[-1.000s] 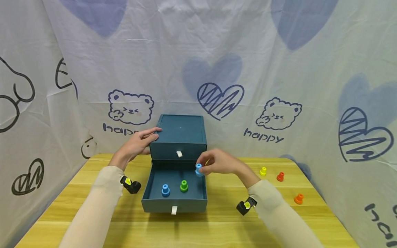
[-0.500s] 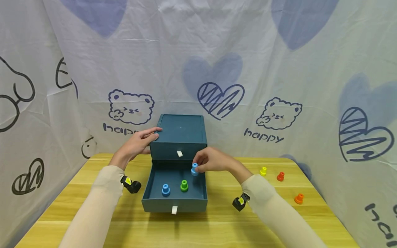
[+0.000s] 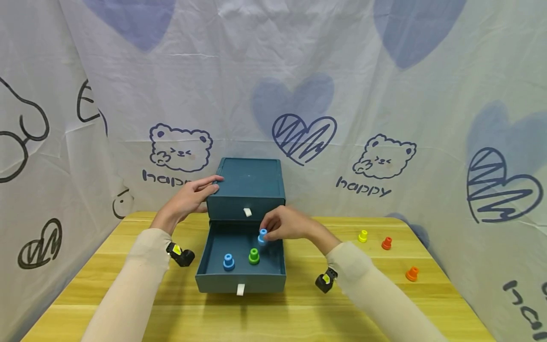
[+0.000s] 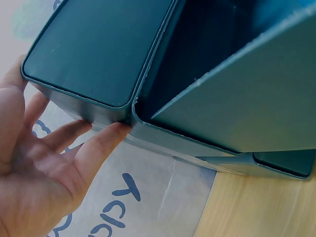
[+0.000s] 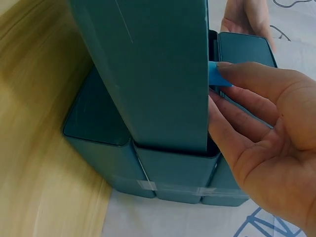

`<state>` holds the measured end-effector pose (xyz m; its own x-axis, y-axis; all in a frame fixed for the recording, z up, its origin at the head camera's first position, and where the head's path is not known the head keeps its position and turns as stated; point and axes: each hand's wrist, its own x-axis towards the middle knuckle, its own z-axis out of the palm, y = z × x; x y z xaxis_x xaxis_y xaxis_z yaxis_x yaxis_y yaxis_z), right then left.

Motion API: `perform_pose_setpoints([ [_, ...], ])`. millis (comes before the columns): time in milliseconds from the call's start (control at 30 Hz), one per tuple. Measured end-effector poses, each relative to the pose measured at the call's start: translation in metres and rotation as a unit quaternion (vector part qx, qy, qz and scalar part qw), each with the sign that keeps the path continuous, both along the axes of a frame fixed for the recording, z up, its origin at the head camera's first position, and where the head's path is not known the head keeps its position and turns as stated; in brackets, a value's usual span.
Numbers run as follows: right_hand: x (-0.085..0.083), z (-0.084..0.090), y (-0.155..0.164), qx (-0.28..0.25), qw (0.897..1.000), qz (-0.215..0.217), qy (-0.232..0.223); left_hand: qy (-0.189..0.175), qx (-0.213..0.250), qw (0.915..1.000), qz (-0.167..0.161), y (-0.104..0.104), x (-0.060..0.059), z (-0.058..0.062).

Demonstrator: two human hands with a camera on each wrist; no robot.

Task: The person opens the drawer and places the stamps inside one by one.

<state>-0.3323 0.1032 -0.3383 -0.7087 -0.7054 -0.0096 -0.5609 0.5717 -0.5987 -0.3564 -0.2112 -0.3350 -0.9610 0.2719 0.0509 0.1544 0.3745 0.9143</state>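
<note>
A dark teal drawer cabinet (image 3: 249,178) stands on the table, its top drawer closed and the drawer (image 3: 222,283) below it pulled out. My right hand (image 3: 290,223) pinches a light blue stepped peg (image 3: 262,237) between thumb and fingers over the right part of that drawer. In the right wrist view, the drawer wall hides most of the light blue peg (image 5: 217,75). Another blue peg (image 3: 228,262) and a green peg (image 3: 254,257) stand upright inside. With fairly straight fingers, my left hand (image 3: 185,199) touches the cabinet's left side and top edge.
On the table's right side stand a yellow peg (image 3: 363,236), a red peg (image 3: 386,243) and an orange peg (image 3: 412,274). White pull tabs (image 3: 240,289) stick out from the drawer fronts. A printed cloth (image 3: 239,95) hangs behind the table.
My right hand has carried the light blue peg leftward over the drawer, from near its right wall toward the green peg, and slightly lower. The left hand has stayed in place.
</note>
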Motion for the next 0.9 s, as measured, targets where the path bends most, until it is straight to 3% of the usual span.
perform_pose_setpoints([
  [900,-0.0001,-0.0075,-0.0089,0.005,1.000,0.005,0.013,0.000,0.004,1.0000,-0.002,0.0004,-0.0003,0.0001],
])
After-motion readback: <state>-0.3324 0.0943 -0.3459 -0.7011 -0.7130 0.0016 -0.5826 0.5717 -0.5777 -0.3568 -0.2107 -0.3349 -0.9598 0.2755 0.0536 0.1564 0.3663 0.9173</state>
